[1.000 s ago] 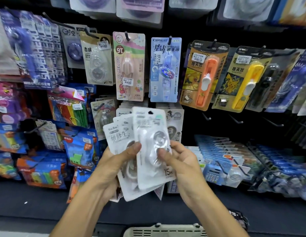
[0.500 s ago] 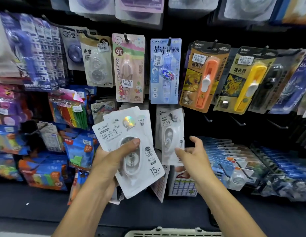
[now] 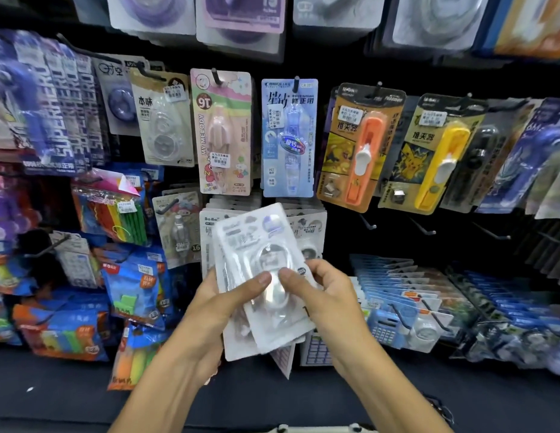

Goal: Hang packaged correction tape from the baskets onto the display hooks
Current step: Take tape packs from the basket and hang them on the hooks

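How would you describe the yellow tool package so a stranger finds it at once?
Look at the middle row of the black hook wall, right of centre. Two similar dark cards hang side by side; the yellow tool package is the right one, its tool yellow, while the orange tool package holds an orange one.

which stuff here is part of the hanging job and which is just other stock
In the job:
- stack of white correction tape packs, held by left hand and right hand
- same white packs already hung
- bare hooks

Just other stock:
- My Melody pack
- orange pusher pack
- yellow pusher pack
- blue calculators
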